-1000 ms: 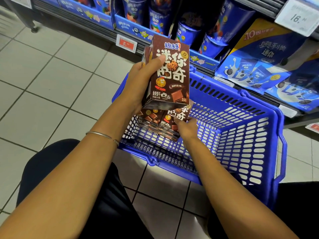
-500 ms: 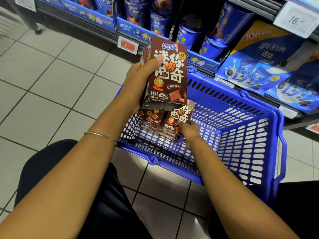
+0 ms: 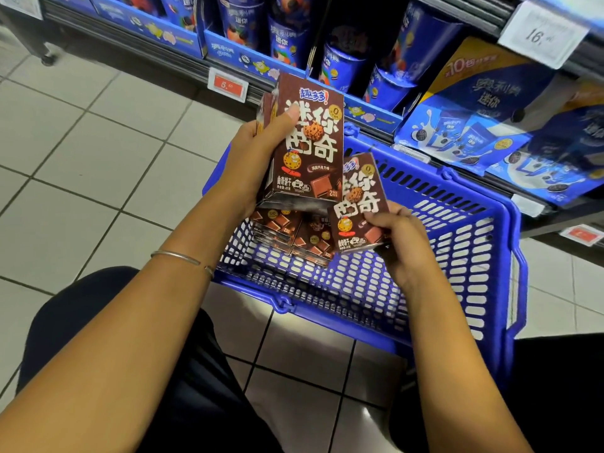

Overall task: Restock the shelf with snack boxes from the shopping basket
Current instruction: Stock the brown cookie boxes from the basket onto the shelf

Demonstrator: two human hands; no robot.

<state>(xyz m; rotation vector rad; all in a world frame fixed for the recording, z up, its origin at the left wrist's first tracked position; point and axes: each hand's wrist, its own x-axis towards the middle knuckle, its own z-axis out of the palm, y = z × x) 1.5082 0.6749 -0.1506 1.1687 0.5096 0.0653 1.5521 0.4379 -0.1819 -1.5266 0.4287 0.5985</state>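
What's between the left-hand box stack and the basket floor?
Head view: more brown snack boxes lie piled on the basket floor, below the stack the left hand grips. The right hand holds a single box beside them.

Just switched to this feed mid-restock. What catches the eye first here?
At centre frame the left hand holds a brown chocolate cookie box upright, with more tucked behind it. Just lower right, the right hand pinches a second cookie box over the blue shopping basket, where the remaining boxes lie at its left end. Behind, the shelf is packed with blue cookie tubs.
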